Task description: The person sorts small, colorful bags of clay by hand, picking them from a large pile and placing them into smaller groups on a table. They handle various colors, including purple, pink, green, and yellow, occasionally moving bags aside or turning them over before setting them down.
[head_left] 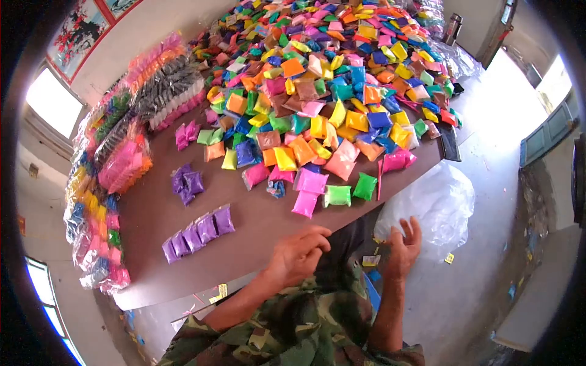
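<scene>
My left hand (300, 255) is raised over the table's front edge, its fingers curled in toward the thumb; whatever may be inside them is hidden. Just beyond it lie two joined pink packets (309, 193) and a light green packet (337, 196). To the right, my right hand (404, 247) is lifted with its fingers apart, overlapping the near side of a large clear plastic bag (442, 204). A strip of joined purple packets (198, 233) lies on the brown table (244, 244) left of my left hand. Behind it is a small cluster of purple packets (187, 183).
A big heap of small coloured packets (329, 104) covers the back of the table. Bundled strips of packets (125, 161) are stacked along the left edge. A flask (452, 28) stands at the back right. Yellow scraps (449, 258) lie on the floor.
</scene>
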The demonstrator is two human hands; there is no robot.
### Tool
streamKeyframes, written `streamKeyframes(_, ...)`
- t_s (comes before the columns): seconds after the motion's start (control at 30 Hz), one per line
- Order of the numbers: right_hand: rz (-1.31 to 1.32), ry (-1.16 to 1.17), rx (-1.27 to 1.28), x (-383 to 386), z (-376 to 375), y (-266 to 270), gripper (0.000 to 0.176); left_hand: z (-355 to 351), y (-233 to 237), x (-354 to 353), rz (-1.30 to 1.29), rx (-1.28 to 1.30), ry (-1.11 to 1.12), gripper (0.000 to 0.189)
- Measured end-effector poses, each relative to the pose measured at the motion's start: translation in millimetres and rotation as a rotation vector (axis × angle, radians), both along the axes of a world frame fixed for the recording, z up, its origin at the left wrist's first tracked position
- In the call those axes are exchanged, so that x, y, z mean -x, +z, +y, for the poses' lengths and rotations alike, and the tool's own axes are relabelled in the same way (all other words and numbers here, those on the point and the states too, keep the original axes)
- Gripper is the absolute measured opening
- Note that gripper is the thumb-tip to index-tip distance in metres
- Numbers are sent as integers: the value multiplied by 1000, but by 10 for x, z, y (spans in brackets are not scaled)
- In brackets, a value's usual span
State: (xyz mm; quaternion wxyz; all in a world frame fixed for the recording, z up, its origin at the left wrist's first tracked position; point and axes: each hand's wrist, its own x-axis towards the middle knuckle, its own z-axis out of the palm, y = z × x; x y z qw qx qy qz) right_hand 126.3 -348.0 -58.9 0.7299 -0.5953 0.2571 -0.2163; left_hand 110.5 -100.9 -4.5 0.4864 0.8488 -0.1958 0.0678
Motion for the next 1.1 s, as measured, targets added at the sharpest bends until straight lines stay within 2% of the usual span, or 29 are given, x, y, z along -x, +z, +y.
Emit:
streamKeyframes(0.03,11,-54,66,-52,-147,-72,37,7,120,-52,61,-6,41,23)
streamKeyframes(0.1,154,-13,9,-153,-512,-252,43,27,412,-148,188,-22,130,21)
streamKeyframes(0.13,226,8,-21,-213,-624,-270,46,62,453,-225,134,-46,124,22)
streamKeyframes(0.17,248,-1,-26,-282,-700,-296,40,97,490,-308,79,-71,116,24)
streamKeyframes(0.3,181,74,137,-675,-949,-556,47,184,581,-686,6,-142,128,34)
streamKeyframes(0.37,117,67,225,-930,-999,-673,51,151,728,-897,61,-169,171,29)
streamKeyframes(0.4,149,31,113,-1029,-1011,-651,53,140,794,-1022,87,-183,194,27)
streamKeyframes(0.47,200,-37,-118,-1311,-879,-296,56,136,831,-1349,-20,-220,165,25)
streamKeyframes(0.5,164,-85,-207,-1461,-847,-310,54,117,868,-1531,-75,-250,147,24)
streamKeyframes(0.6,198,-23,-301,-1752,-898,-287,46,-26,1079,-2145,-151,-311,120,24)
streamKeyframes(0.63,123,3,-261,-1861,-914,-372,41,-72,1106,-2372,-170,-328,112,24)
streamKeyframes(0.7,89,-113,-218,-2006,-808,-377,41,-161,1157,-2855,-223,-395,122,24)
streamKeyframes(0.73,74,-173,-196,-2082,-748,-347,41,-212,1173,-3113,-256,-442,139,24)
streamKeyframes(0.77,65,-211,-68,-2102,-728,-431,41,-249,1174,-3377,-289,-486,156,24)
streamKeyframes(0.87,66,-200,113,-2094,-829,-728,39,-285,986,-4252,-406,-567,164,25)
streamKeyframes(1.0,130,-148,159,-2023,-822,-537,42,-446,878,-5227,-479,-756,146,25)
streamKeyframes(1.1,42,-202,114,-2053,-755,-507,34,-608,659,-5677,-477,-865,110,28)
